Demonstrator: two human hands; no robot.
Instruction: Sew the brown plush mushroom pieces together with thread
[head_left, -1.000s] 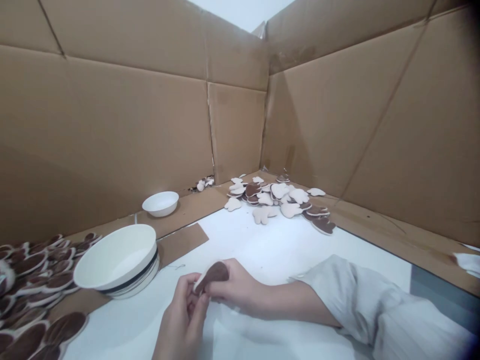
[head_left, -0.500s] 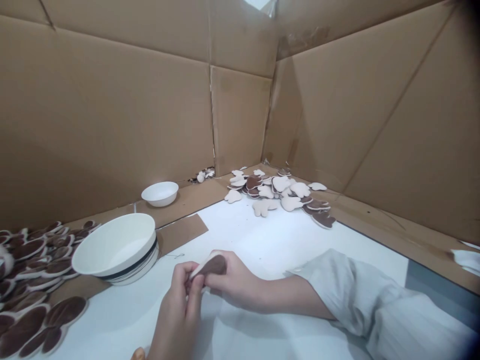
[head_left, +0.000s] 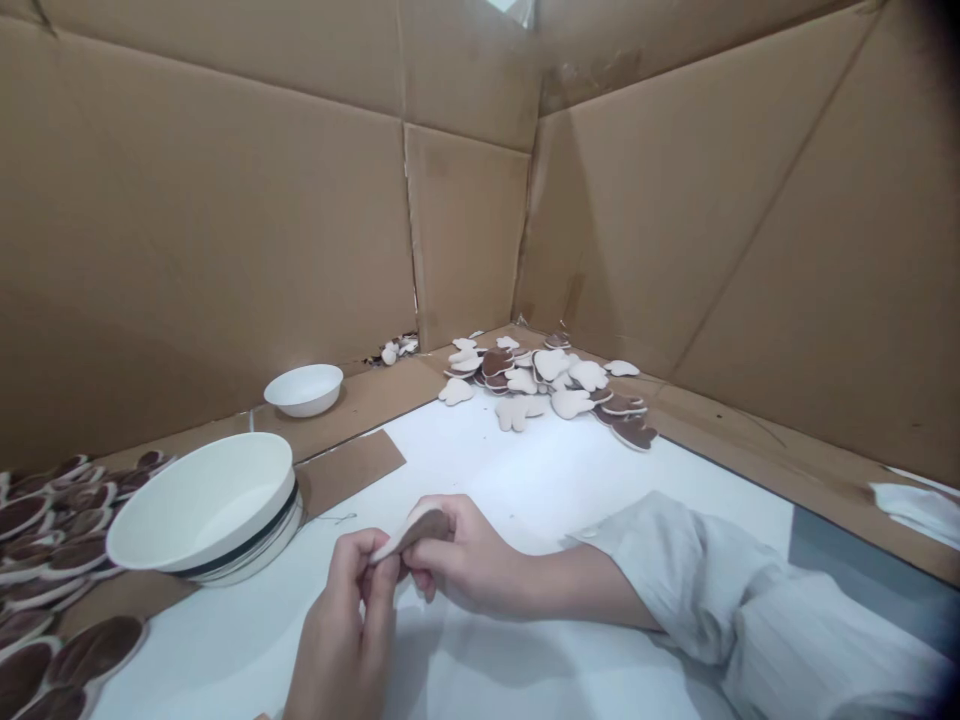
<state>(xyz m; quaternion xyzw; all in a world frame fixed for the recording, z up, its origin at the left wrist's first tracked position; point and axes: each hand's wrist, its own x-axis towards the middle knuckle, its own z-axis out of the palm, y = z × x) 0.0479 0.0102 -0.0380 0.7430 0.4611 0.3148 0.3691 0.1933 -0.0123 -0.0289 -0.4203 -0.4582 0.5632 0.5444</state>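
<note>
Between my two hands is a small brown-and-cream fabric piece (head_left: 420, 526), bent and held above the white table. My left hand (head_left: 358, 590) pinches its lower left end between thumb and fingers. My right hand (head_left: 457, 545) grips the opposite side, thumb on the brown face and fingers curled behind. Part of the piece is hidden by the fingers. Left of my hands stands a large white bowl (head_left: 202, 500) with a dark band. Similar brown fabric pieces with pale edges (head_left: 97, 650) lie piled at the far left.
A smaller white bowl (head_left: 304, 390) sits behind the large one. A heap of cream and brown pieces (head_left: 551, 370) lies near the back corner. Cardboard walls (head_left: 225, 220) enclose the white table (head_left: 480, 470). A white scrap (head_left: 915, 510) lies at the right edge.
The view has shifted slightly, so bowls and heap appear further left. The fabric piece is bent more, with its cream side showing more; both hands still hold it.
</note>
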